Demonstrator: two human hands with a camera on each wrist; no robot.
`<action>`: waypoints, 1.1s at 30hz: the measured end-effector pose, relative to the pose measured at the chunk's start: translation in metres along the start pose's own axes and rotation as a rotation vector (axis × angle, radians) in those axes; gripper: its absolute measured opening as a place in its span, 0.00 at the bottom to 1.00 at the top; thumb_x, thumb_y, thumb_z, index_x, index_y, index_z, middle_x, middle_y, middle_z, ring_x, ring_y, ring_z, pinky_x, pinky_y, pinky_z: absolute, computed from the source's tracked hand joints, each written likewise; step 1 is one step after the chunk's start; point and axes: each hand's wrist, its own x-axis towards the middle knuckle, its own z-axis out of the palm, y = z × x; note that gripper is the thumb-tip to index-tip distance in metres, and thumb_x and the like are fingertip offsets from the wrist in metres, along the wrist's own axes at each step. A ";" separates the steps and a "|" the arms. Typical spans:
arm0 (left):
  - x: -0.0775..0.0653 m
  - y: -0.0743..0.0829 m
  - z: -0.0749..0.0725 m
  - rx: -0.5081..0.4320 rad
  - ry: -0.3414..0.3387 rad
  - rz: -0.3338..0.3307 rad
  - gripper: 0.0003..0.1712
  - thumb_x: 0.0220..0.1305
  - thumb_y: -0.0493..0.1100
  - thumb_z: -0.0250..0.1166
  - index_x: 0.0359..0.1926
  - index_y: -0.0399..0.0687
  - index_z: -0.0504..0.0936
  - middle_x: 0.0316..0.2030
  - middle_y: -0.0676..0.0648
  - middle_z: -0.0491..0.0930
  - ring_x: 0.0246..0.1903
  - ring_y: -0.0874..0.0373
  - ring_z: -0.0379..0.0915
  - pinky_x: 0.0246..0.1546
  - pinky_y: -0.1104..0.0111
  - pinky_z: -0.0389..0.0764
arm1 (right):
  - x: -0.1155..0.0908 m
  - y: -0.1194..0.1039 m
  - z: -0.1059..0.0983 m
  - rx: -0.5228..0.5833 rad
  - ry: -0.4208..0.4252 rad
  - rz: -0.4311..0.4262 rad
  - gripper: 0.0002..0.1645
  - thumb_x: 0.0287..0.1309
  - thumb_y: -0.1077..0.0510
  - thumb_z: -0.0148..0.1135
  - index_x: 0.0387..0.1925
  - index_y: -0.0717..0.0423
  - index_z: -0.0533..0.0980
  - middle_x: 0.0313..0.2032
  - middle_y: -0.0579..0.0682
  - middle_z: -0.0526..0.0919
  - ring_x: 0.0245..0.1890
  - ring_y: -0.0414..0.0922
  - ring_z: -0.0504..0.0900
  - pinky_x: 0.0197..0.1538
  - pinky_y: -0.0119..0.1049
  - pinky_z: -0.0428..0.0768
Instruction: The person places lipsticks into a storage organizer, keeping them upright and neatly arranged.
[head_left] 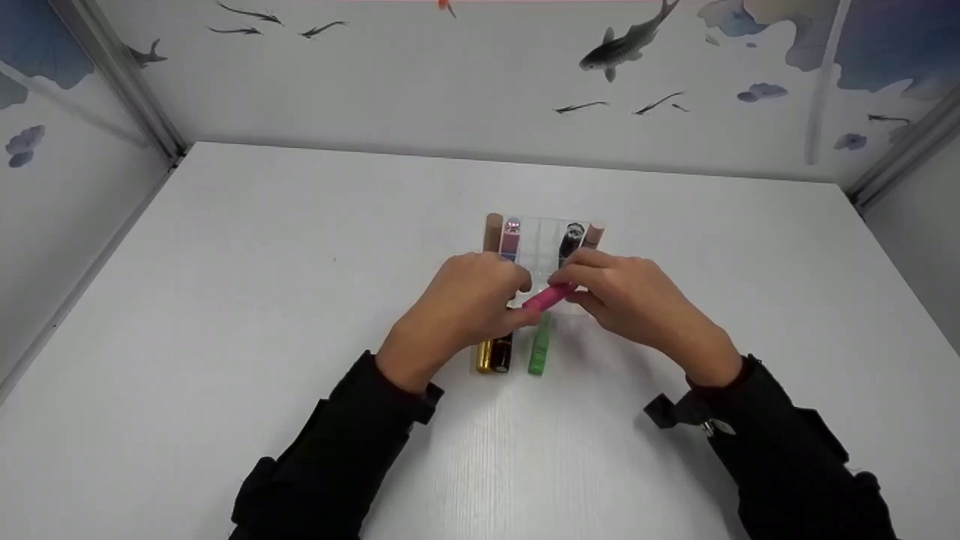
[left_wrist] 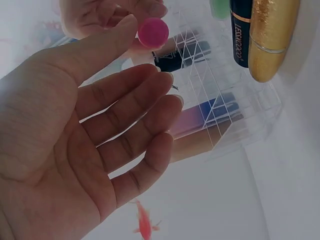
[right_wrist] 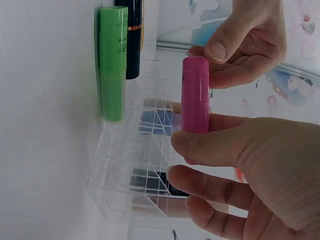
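Note:
My right hand (head_left: 626,296) pinches a pink lipstick tube (head_left: 550,297) between thumb and fingers, above a clear divided organizer (right_wrist: 115,195). The tube is capped and looks smooth in the right wrist view. My left hand (left_wrist: 100,125) is beside the tube's other end, its thumb tip at the tube and its fingers loosely bent and spread; whether the thumb touches is hard to tell. In the organizer stand a brown tube (head_left: 493,231), a pink-and-blue tube (head_left: 511,238), a black tube (head_left: 571,238) and a pale pink tube (head_left: 594,234).
On the white table (head_left: 225,300), in front of the organizer, are a green tube (head_left: 539,346), a black lipstick (head_left: 502,354) and a gold lipstick (head_left: 484,356). A wall panel (head_left: 450,90) with painted fish rises behind the table.

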 end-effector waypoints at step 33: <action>0.000 0.001 -0.005 0.022 -0.021 -0.079 0.17 0.83 0.44 0.75 0.59 0.34 0.93 0.45 0.35 0.95 0.36 0.46 0.81 0.53 0.52 0.93 | 0.005 0.006 0.002 0.206 0.039 0.130 0.17 0.71 0.67 0.80 0.59 0.64 0.89 0.49 0.59 0.95 0.41 0.53 0.94 0.48 0.52 0.95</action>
